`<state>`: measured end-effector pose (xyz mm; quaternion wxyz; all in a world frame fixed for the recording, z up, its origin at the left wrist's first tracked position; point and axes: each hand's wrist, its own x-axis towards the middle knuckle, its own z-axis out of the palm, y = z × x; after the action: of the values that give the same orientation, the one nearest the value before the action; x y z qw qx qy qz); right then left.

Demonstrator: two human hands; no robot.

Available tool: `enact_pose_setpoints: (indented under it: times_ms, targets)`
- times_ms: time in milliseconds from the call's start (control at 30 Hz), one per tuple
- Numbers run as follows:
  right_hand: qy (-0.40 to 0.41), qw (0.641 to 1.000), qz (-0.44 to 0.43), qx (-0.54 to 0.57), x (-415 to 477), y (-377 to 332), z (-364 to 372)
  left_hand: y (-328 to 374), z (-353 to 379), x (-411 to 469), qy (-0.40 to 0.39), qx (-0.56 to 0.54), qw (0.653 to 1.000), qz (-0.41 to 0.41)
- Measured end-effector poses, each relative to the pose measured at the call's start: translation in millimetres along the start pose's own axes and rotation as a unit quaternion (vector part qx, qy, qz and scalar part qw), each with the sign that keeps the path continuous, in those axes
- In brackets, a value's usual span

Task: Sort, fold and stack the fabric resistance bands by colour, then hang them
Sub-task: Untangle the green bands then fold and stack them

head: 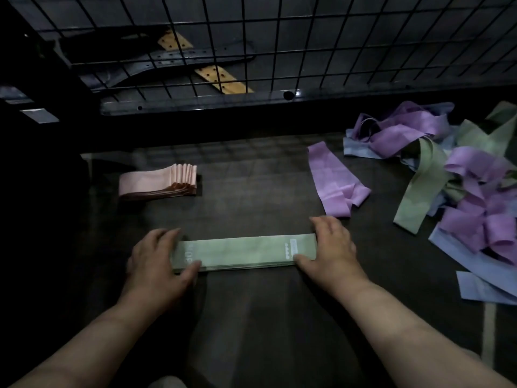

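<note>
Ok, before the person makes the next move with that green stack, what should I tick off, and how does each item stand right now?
1. Both ends held: left hand and right hand each grip an end of the green stack. Ok.
2. One colour in the stack: only green shows. Ok.
3. Layers squared up: the near edge looks even, but the ends are hidden under the hands. Cannot tell.
4. Kept apart from the pink stack: bare table lies between them. Ok.
5. All green sorted: green bands lie tangled in the mixed pile. Not ok.
6. Hanging place on the wire grid: too dark. Cannot tell.
</note>
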<state>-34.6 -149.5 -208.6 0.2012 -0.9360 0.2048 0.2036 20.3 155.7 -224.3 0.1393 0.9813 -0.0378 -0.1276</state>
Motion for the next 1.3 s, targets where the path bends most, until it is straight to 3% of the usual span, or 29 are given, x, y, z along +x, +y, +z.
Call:
enact_pose_setpoints:
  times_ms: [67,133,533,767,867,967,1033,1067,1167,1300]
  targets:
    - [-0.048,0.991,-0.093,-0.082,1,3,0,-6,-1,-1,-0.024,0.069,0.989,0.130]
    - [-0.076,0.985,-0.110,-0.110,6,4,-2,-12,0,2,-0.042,0.094,0.979,0.174]
    - [-0.074,0.981,-0.134,-0.122,5,0,-5,-11,-7,1,-0.047,0.124,0.976,0.173]
    - [-0.047,0.983,-0.140,-0.112,-1,3,-2,-8,-8,1,-0.094,0.124,0.977,0.147]
    - [0.072,0.993,-0.092,-0.024,-3,21,-1,-7,-11,1,-0.085,0.106,0.981,0.138]
    - [0.204,0.973,0.108,0.013,5,63,-13,3,-9,0,-0.037,0.096,0.984,0.146]
    - [0.189,0.959,0.211,-0.007,9,97,-24,13,-5,2,-0.021,0.093,0.985,0.141]
    - [0.165,0.961,0.222,-0.017,11,113,-27,18,-3,3,-0.021,0.091,0.986,0.137]
    - [0.089,0.981,0.168,-0.037,18,143,-35,33,1,3,-0.025,0.074,0.988,0.134]
    - [0.117,0.979,0.165,0.008,28,148,-48,61,-1,6,-0.023,0.029,0.987,0.157]
